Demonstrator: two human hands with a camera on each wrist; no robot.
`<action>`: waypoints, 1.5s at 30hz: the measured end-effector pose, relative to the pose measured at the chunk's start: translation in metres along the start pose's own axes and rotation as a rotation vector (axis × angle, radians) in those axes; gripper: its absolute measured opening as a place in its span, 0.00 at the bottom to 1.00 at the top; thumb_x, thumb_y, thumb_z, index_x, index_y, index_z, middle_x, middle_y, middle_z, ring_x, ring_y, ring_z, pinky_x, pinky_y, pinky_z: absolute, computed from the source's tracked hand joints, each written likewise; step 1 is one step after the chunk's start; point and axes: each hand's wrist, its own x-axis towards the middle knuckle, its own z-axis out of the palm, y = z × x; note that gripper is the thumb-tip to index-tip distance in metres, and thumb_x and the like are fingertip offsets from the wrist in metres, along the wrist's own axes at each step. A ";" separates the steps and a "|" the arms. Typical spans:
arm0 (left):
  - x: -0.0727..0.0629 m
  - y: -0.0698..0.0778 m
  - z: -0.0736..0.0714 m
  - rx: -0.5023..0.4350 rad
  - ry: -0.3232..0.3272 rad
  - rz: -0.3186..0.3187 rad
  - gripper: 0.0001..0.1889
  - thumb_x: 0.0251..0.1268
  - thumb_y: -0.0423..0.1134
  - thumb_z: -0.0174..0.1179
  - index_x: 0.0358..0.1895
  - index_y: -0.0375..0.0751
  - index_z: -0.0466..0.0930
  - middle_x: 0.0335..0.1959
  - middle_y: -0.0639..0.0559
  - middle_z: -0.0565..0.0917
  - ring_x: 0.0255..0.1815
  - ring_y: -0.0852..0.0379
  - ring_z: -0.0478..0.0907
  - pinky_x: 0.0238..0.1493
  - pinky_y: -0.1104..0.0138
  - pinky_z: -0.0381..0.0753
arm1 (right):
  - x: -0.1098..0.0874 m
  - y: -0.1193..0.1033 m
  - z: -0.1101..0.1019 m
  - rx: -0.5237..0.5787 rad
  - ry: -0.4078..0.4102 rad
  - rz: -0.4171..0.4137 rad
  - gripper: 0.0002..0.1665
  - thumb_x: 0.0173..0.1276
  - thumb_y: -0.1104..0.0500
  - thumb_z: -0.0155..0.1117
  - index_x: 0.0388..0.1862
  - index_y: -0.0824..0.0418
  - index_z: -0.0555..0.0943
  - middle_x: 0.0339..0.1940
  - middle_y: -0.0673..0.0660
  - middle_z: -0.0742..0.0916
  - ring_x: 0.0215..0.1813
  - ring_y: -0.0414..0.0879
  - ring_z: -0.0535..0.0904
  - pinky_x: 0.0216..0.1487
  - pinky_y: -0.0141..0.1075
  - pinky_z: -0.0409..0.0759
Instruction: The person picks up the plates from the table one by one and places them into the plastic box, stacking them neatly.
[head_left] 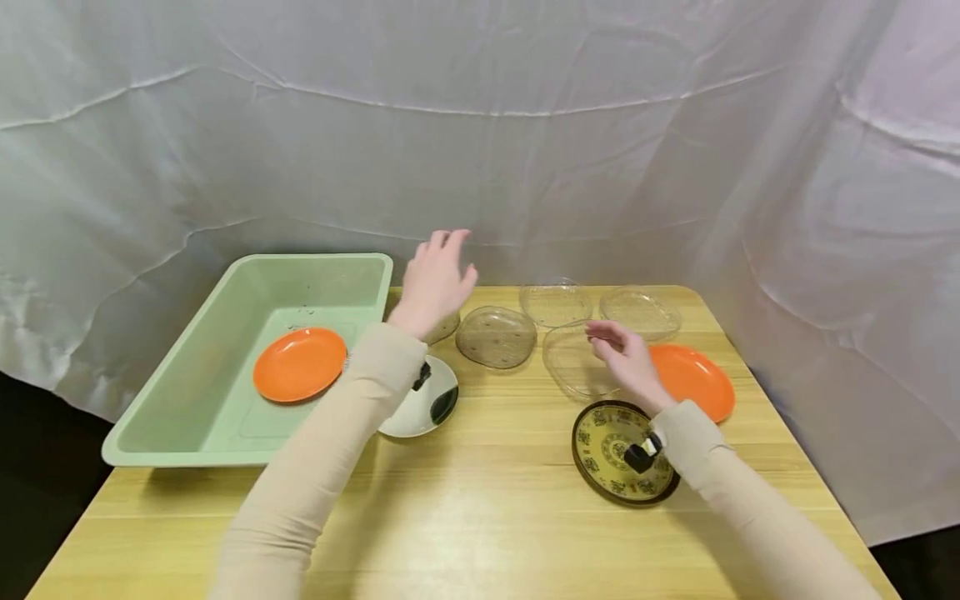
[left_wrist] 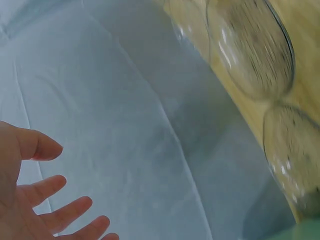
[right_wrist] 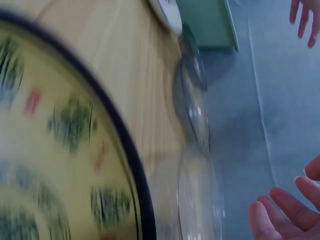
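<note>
My left hand [head_left: 435,283] is raised in the air past the basin's right edge, fingers spread and holding nothing. Beneath that forearm sit a white plate [head_left: 408,417] with a dark green patch and a smoky glass plate [head_left: 444,330], both partly covered. Another smoky glass plate [head_left: 497,337] lies just right of them. My right hand [head_left: 626,358] hovers over a clear glass plate [head_left: 573,362], its fingers loosely bent around nothing. Under the right wrist is a yellow patterned plate [head_left: 598,454] with a dark rim; an orange plate [head_left: 697,383] lies beside that wrist.
A pale green basin [head_left: 180,367] takes up the table's left side, with an orange plate [head_left: 300,365] inside. Two more clear plates [head_left: 555,302] lie along the back edge of the wooden table [head_left: 480,508]. Grey cloth [head_left: 480,167] hangs close behind the table.
</note>
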 end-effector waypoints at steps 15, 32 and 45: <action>-0.030 0.040 0.076 0.134 -0.026 0.256 0.28 0.75 0.44 0.51 0.75 0.47 0.64 0.74 0.44 0.70 0.74 0.41 0.68 0.73 0.48 0.72 | -0.011 0.030 -0.085 -0.265 0.123 -0.077 0.25 0.78 0.61 0.50 0.67 0.75 0.71 0.65 0.75 0.78 0.62 0.61 0.76 0.55 0.14 0.71; -0.060 0.058 0.137 0.241 -0.196 0.460 0.28 0.76 0.50 0.51 0.76 0.52 0.63 0.77 0.46 0.66 0.78 0.45 0.64 0.80 0.50 0.62 | -0.021 0.080 -0.129 -0.706 0.070 0.040 0.34 0.73 0.57 0.56 0.69 0.79 0.63 0.63 0.86 0.69 0.60 0.82 0.64 0.60 0.71 0.64; -0.073 0.071 0.157 0.305 -0.273 0.597 0.27 0.77 0.54 0.49 0.75 0.56 0.64 0.76 0.51 0.69 0.77 0.49 0.65 0.79 0.51 0.63 | -0.025 0.092 -0.136 -0.678 -0.025 0.321 0.55 0.73 0.34 0.55 0.70 0.82 0.57 0.59 0.89 0.65 0.53 0.79 0.58 0.52 0.66 0.64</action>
